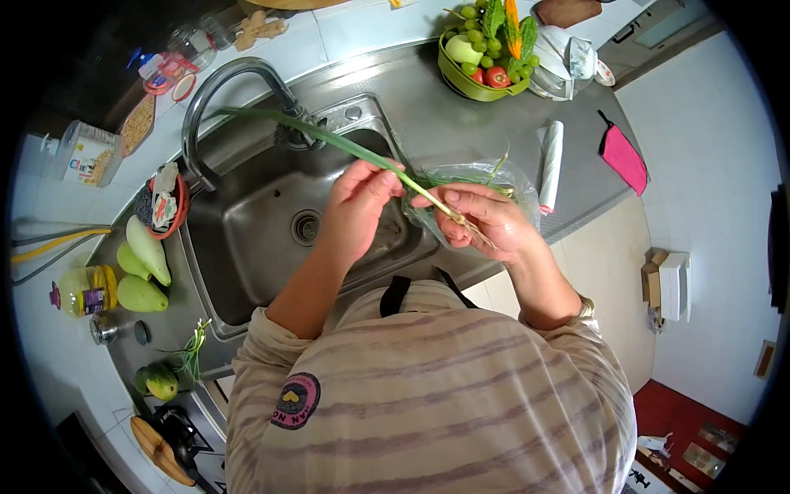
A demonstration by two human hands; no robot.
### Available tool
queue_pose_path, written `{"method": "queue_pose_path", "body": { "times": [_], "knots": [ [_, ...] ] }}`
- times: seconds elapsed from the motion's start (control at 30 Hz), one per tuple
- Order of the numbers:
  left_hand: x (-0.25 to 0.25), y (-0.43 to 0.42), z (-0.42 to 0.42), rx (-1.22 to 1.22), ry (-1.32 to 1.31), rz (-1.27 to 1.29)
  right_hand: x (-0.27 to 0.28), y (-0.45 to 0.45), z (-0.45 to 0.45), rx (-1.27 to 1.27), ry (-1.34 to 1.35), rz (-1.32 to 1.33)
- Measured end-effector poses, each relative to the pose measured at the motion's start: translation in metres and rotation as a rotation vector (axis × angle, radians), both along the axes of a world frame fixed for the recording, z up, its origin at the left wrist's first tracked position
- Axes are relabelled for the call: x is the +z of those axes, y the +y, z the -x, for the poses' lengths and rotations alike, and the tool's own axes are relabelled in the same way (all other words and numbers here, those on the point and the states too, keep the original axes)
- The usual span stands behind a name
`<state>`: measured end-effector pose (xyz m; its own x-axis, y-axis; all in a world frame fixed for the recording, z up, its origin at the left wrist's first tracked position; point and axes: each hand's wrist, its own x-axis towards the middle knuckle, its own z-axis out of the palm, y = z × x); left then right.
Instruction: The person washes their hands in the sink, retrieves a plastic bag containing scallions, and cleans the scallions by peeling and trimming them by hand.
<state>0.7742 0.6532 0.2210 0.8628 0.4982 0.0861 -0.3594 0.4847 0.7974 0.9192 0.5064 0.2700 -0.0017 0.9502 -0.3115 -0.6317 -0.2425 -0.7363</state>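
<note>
A long green onion stretches across the front part of the sink, its green leaf toward the faucet and its roots at the lower right. My left hand pinches its stalk from the left. Near the root end, my right hand has its fingers closed round the pale stem, with the thin roots hanging over the fingers. Behind my right hand lies a clear plastic bag with more green stalks inside. Below my left hand is the steel sink.
A curved faucet arches over the sink. A green basket of produce and a white roll are on the right counter. Pale green gourds, an oil bottle and a small bunch of green onions lie left.
</note>
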Motion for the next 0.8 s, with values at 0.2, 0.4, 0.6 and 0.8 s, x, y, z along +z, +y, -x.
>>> {"method": "queue_pose_path", "body": {
  "times": [0.2, 0.4, 0.6, 0.8],
  "knots": [
    [0.006, 0.011, 0.018, -0.036, -0.01, 0.032, -0.014, 0.004, 0.014, -0.206, -0.494, -0.062],
    [0.009, 0.002, 0.025, -0.009, 0.035, 0.115, -0.017, 0.007, 0.02, -0.369, -0.734, -0.153],
    [0.003, 0.007, 0.029, 0.014, 0.0, -0.004, -0.009, 0.016, 0.016, -0.43, -1.267, -0.367],
    [0.008, 0.004, 0.027, 0.096, -0.062, -0.235, 0.004, 0.026, 0.022, -0.476, -1.555, -0.506]
  ]
}}
